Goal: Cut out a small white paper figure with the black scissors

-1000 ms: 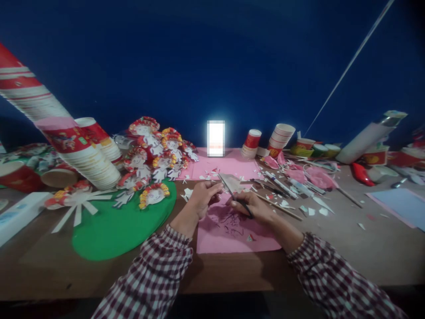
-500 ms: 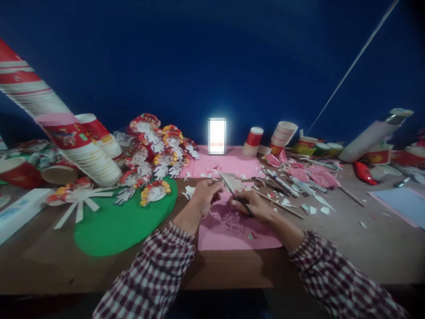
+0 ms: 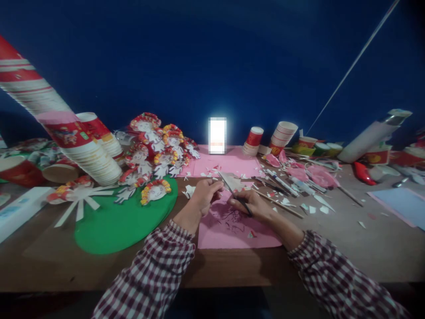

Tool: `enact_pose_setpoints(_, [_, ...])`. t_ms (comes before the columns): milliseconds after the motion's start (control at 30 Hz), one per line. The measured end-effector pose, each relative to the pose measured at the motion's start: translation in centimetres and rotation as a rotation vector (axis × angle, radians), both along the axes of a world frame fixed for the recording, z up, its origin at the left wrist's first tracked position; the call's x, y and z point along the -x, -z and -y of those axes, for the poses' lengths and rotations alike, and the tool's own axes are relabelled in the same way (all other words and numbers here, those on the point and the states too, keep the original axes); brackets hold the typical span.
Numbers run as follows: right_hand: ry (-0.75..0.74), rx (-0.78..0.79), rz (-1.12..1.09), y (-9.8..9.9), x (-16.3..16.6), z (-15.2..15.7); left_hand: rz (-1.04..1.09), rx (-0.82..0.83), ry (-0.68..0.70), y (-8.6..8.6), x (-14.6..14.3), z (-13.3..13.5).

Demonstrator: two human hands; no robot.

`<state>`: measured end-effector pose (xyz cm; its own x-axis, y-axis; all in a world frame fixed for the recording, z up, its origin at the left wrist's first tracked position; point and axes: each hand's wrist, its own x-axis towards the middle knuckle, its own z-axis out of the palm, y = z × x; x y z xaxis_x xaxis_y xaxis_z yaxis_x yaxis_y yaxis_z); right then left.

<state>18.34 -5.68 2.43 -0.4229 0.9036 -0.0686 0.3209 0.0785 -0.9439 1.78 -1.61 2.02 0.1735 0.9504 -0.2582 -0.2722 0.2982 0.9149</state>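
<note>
My left hand (image 3: 203, 195) is closed, pinching a small pale piece of paper (image 3: 232, 181) held just above the table. My right hand (image 3: 250, 205) is closed on scissors (image 3: 236, 197) with dark handles, the blades angled up and left into that paper. Both hands hover over a pink sheet (image 3: 232, 228) with dark scribbles and tiny scraps on it. My sleeves are a red-and-white check.
A green paper disc (image 3: 116, 226) lies at left with paper dolls (image 3: 154, 153) behind it, next to leaning stacks of red-and-white paper cups (image 3: 83, 148). A lit phone (image 3: 217, 135) stands at the back. Pens, sticks and scraps (image 3: 285, 186) litter the right; a blue sheet (image 3: 403, 206) lies far right.
My hands have kept nearly the same place and grip. The view has shifted slightly, so the table's things sit a little higher in the picture.
</note>
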Motion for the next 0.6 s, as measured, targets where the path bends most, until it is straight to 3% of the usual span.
enact_pose_setpoints(600, [0.034,-0.030,0.016,0.15,0.13,0.01,0.011,-0.019,-0.017,0.60,0.01,-0.09])
